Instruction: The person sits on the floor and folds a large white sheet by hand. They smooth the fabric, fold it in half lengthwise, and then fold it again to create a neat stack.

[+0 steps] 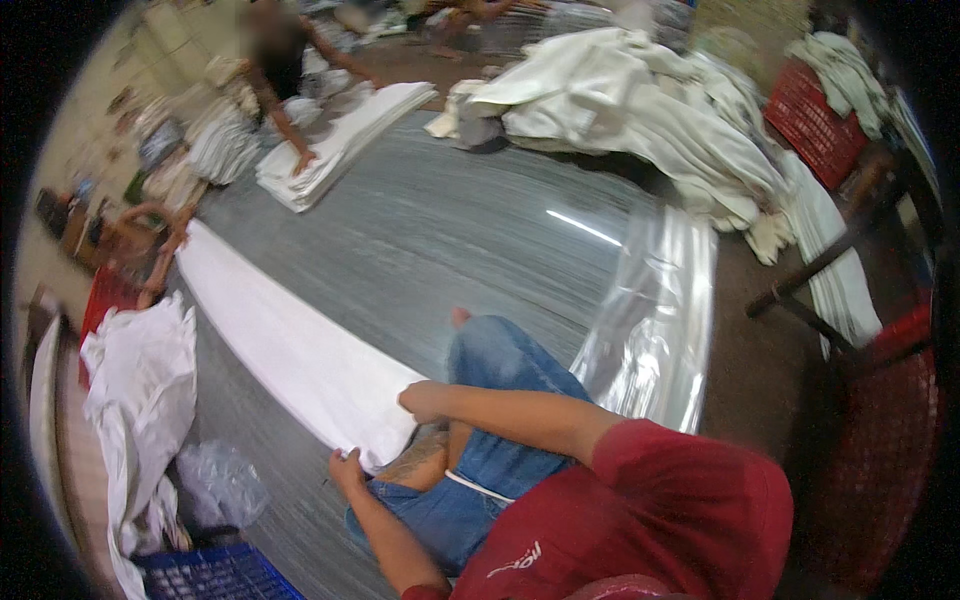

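Note:
A long folded white cloth (pixel 290 345) stretches across the grey surface, from my lap to the far left. My right hand (pixel 424 400) is closed on the right corner of its near end. Its left corner is pinched by my left hand (pixel 347 470), partly hidden in the folds. At the far end, the hands of another person (pixel 178 228) hold the same cloth. The strip lies nearly flat and looks drawn out between us.
A second person's hand presses a stack of folded white cloths (pixel 340 145). Piled white fabric (pixel 620 100) lies at the back right, with clear plastic sheeting (pixel 650 320) before it. Left are crumpled white cloth (pixel 145 380), a plastic bag (pixel 220 485) and a blue crate (pixel 215 575); right, a red crate (pixel 815 120).

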Demonstrator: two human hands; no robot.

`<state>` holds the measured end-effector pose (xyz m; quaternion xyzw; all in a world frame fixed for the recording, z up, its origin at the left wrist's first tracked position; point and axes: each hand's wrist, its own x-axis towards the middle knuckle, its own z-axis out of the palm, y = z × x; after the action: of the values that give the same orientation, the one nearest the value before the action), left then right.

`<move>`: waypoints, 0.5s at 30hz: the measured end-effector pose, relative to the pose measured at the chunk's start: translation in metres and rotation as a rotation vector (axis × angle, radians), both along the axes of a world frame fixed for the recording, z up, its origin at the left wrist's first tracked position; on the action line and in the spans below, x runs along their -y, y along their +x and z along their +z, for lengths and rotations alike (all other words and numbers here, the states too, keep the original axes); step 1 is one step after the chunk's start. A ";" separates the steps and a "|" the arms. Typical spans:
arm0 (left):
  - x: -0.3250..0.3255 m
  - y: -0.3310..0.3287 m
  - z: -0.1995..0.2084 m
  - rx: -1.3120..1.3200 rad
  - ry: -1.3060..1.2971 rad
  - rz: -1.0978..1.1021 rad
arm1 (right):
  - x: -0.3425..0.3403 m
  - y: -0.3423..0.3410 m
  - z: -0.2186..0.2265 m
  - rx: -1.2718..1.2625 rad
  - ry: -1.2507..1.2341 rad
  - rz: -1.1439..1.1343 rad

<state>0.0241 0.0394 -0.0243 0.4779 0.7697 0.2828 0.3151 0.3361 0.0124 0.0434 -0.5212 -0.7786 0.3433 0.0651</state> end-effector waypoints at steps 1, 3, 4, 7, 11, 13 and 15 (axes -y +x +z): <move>0.001 0.028 0.004 -0.041 -0.015 -0.032 | -0.002 0.010 -0.013 0.063 -0.024 -0.005; 0.003 0.030 0.008 -0.013 0.019 -0.027 | -0.005 0.009 -0.021 0.067 0.013 -0.009; 0.001 0.029 0.008 0.001 0.035 -0.029 | -0.008 0.008 -0.022 0.067 0.007 0.002; 0.000 0.024 0.001 -0.081 0.016 -0.008 | -0.007 0.007 -0.023 0.065 -0.018 0.022; -0.002 0.023 -0.012 -0.102 0.039 0.003 | -0.006 0.011 -0.021 0.065 -0.013 0.016; 0.000 0.024 -0.007 -0.112 0.026 0.007 | -0.004 0.011 -0.016 0.066 -0.054 0.020; 0.000 -0.003 -0.011 -0.116 0.073 0.055 | -0.005 -0.006 -0.005 0.049 -0.025 0.048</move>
<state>0.0207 0.0393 -0.0351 0.4833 0.7887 0.2911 0.2441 0.3303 0.0172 0.0382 -0.5112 -0.7880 0.3417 0.0314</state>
